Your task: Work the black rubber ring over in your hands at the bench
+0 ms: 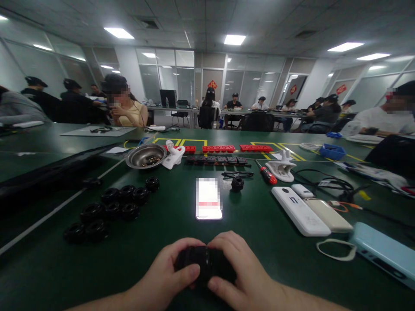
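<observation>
A: How is each grip set?
B: The left hand (164,276) and right hand (244,270) both close on one black ribbed tyre (203,260), thumbs pressed to its front, low over the near edge of the green worktop (266,246).
A: Nearby?
B: Matte round loose tyres (113,207) lie to the left, and a lit phone (209,198) lies flat ahead.

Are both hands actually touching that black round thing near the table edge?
Touching. The head view shows the left hand and right hand wrapped around the black round part, with no gap visible.
</observation>
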`<state>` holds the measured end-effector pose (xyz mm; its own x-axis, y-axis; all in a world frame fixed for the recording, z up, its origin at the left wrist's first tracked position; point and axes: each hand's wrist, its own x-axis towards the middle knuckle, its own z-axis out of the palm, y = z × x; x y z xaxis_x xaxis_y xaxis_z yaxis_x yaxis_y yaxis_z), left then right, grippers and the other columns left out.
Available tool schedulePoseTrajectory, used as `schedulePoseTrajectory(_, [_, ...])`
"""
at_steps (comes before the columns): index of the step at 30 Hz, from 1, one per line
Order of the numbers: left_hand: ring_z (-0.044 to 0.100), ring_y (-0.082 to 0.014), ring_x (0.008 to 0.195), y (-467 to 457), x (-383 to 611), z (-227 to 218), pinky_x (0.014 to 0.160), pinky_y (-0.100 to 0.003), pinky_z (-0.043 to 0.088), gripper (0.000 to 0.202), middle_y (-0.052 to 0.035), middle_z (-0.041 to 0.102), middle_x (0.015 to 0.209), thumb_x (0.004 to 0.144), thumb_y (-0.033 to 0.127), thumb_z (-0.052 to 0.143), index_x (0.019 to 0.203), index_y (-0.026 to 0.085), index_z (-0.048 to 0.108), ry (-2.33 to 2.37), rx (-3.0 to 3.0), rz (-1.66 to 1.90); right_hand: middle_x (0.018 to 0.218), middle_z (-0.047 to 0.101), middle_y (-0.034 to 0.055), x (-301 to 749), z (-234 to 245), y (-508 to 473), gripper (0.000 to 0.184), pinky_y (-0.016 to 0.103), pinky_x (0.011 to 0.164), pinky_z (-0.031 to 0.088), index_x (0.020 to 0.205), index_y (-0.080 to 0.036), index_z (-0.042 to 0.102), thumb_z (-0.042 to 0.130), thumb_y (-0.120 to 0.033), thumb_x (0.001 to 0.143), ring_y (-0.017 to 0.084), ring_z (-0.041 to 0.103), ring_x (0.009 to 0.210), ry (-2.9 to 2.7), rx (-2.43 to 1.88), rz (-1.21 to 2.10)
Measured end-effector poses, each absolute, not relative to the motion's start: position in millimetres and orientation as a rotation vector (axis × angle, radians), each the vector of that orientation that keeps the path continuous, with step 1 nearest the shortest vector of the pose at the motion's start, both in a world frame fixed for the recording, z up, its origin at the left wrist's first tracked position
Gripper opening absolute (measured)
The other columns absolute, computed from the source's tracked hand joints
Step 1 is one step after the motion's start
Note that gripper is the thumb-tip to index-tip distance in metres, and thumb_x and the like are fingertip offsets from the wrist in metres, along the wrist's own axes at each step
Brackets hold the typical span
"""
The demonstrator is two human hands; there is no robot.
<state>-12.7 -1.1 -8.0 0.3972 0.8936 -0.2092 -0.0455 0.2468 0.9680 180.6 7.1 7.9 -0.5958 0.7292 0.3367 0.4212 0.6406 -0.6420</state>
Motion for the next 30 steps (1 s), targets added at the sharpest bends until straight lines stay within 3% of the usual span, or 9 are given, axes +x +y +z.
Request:
schedulePoseTrajectory(3, [0.054, -0.0181, 0.076, -2.1, -14.3, -7.6, 0.065, -0.029, 0.043, 0.048, -0.0014, 0.06, 0.087, 0.057, 0.048, 0.07, 0.096, 0.022, 0.058, 0.976, 1.201, 0.788, 0.085, 0.054, 0.0074, 179.9, 6.1, 8.3, 0.035, 0.038, 0.07, 0.043, 0.087, -0.016, 0.054, 0.05, -0.05, 0.076, 0.022, 0.05, 0.079, -2.24, -0.94, 0.724])
schedulePoseTrajectory(7, [0.055, -0.0223, 0.086, -1.0, -15.3, -7.8, 0.074, -0.033, 0.043, 0.049, -0.0026, 0.062, 0.091, 0.058, 0.048, 0.069, 0.098, 0.021, 0.058, 0.961, 1.237, 0.767, 0.084, 0.055, 0.0086, 179.5, 4.2, 9.4, 0.034, 0.037, 0.07, 0.044, 0.084, -0.015, 0.055, 0.052, -0.048, 0.077, 0.021, 0.05, 0.078, -2.271, -0.92, 0.714])
schedulePoseTrajectory(15, [0.051, -0.0125, 0.061, -0.4, -13.4, -9.2, 0.057, -0.025, 0.041, 0.046, 0.0001, 0.058, 0.075, 0.061, 0.05, 0.066, 0.093, 0.017, 0.058, 0.916, 1.108, 0.757, 0.097, 0.054, 0.0117, 181.9, 4.7, 8.6, 0.036, 0.037, 0.075, 0.046, 0.107, -0.014, 0.049, 0.056, -0.035, 0.079, 0.022, 0.051, 0.087, -2.332, -0.778, 0.571])
schedulePoseTrajectory(21, [0.052, -0.0156, 0.069, -1.6, -13.1, -7.8, 0.06, -0.027, 0.041, 0.048, -0.0008, 0.058, 0.082, 0.057, 0.049, 0.068, 0.093, 0.019, 0.057, 0.96, 1.152, 0.795, 0.1, 0.05, 0.0112, 181.1, 7.2, 8.9, 0.044, 0.04, 0.078, 0.043, 0.105, -0.013, 0.049, 0.06, -0.038, 0.071, 0.024, 0.048, 0.09, -2.257, -0.904, 0.742])
schedulePoseTrajectory(26, [0.053, -0.0174, 0.075, -1.0, -16.0, -12.3, 0.062, -0.027, 0.042, 0.044, -0.0011, 0.058, 0.089, 0.061, 0.043, 0.068, 0.098, 0.022, 0.057, 0.982, 1.195, 0.762, 0.093, 0.05, 0.0096, 180.5, 7.9, 9.8, 0.027, 0.039, 0.075, 0.043, 0.087, -0.014, 0.056, 0.054, -0.038, 0.075, 0.022, 0.048, 0.086, -2.258, -0.958, 0.821])
schedulePoseTrajectory(30, [0.053, -0.0168, 0.074, -0.7, -16.0, -13.6, 0.062, -0.027, 0.042, 0.047, -0.0017, 0.059, 0.089, 0.062, 0.046, 0.067, 0.101, 0.021, 0.057, 0.932, 1.157, 0.76, 0.095, 0.051, 0.0107, 181.2, 7.9, 9.2, 0.026, 0.036, 0.077, 0.043, 0.093, -0.012, 0.056, 0.058, -0.031, 0.075, 0.022, 0.048, 0.088, -2.278, -0.914, 0.812])
